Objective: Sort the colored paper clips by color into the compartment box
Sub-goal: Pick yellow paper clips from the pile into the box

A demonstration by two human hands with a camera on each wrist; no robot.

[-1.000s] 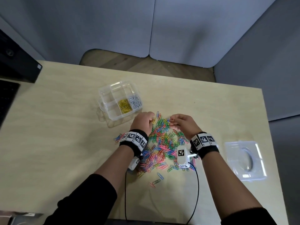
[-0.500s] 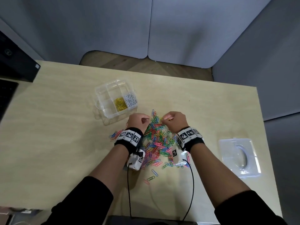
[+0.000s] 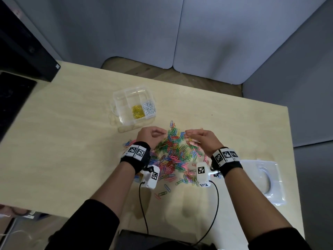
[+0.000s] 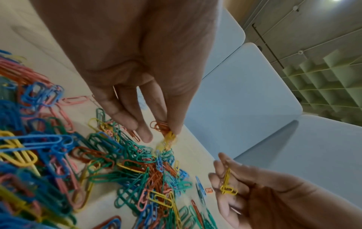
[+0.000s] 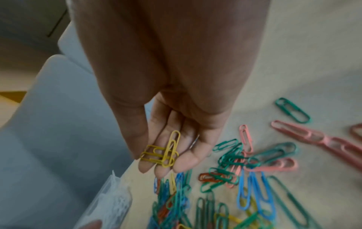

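A heap of mixed colored paper clips (image 3: 173, 156) lies on the table in front of me. My left hand (image 3: 164, 132) hovers at the heap's far left edge. In the left wrist view its thumb and finger pinch an orange and a yellow clip (image 4: 165, 131) just above the heap. My right hand (image 3: 187, 135) is at the far right edge and holds a few yellow clips (image 5: 163, 153) between thumb and fingers. The clear compartment box (image 3: 119, 98) stands beyond my left hand, with yellow clips (image 3: 137, 111) in one compartment and white clips (image 3: 149, 108) in the one beside it.
A clear plastic lid (image 3: 263, 179) lies near the table's right edge. A black monitor (image 3: 21, 51) and keyboard (image 3: 10, 105) stand at the far left. Grey partition panels (image 3: 180, 33) rise behind the table. Wrist-camera cables trail toward the near edge.
Both hands have stayed over the far edge of the heap, working at the clips with small finger movements. The head view has shifted slightly.
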